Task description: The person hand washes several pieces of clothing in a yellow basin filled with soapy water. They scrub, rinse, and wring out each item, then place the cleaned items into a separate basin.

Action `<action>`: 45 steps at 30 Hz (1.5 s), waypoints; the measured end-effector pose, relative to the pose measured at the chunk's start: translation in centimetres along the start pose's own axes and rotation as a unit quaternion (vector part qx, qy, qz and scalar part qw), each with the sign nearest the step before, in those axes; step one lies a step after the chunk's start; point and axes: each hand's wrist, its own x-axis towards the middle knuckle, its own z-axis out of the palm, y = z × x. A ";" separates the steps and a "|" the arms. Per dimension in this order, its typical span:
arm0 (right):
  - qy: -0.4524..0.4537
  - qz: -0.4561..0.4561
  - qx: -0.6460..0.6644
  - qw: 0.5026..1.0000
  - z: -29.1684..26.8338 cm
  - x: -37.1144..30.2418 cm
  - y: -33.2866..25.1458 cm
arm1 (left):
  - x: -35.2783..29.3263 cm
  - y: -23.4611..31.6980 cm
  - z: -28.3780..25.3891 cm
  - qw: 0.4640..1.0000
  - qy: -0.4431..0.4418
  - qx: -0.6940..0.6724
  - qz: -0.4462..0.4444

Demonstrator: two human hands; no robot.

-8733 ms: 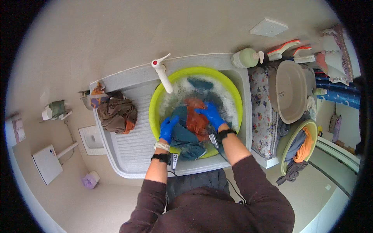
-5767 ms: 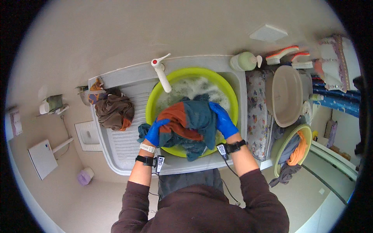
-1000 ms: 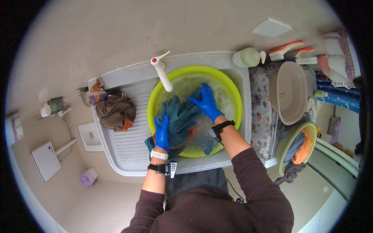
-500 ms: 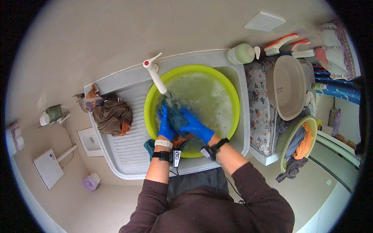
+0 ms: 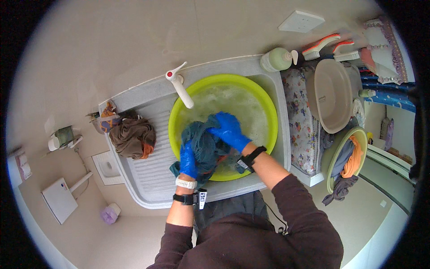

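A grey sink unit [image 5: 148, 179] carries a yellow-green basin [image 5: 268, 112] of foamy water. At the basin's near rim, a bunched teal garment [image 5: 204, 143] is clutched by both blue-gloved hands, left hand [image 5: 188, 160] and right hand [image 5: 229, 130], fingers curled closed. A brown cloth heap [image 5: 132, 136] lies on the drainboard; a white tap [image 5: 179, 87] juts over the basin.

One head-worn fisheye view looks steeply down, close above the sink [image 5: 148, 188] and basin [image 5: 268, 112]

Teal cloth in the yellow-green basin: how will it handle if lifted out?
Likely floppy: the teal cloth is bunched in folds between the left hand and right hand. Probably heavy and dripping, since it sits in the sudsy basin. Possibly slippery against the wet gloves.
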 end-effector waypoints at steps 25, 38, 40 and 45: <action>-0.093 0.251 0.514 0.815 2.0 -3.1 7.3 | 9.9 -3.3 -3.3 0.824 -0.018 0.566 -0.029; 0.031 0.131 0.425 0.895 6.1 -6.7 -5.8 | 7.3 -3.7 -2.4 0.978 0.021 -0.175 -0.114; 0.079 0.125 0.242 0.959 6.9 -4.7 -5.0 | 6.3 -3.9 -2.4 0.997 0.043 -0.022 -0.052; 0.078 0.242 0.150 0.955 4.6 0.9 -0.6 | 4.2 -3.5 -2.6 0.979 0.071 -0.105 -0.162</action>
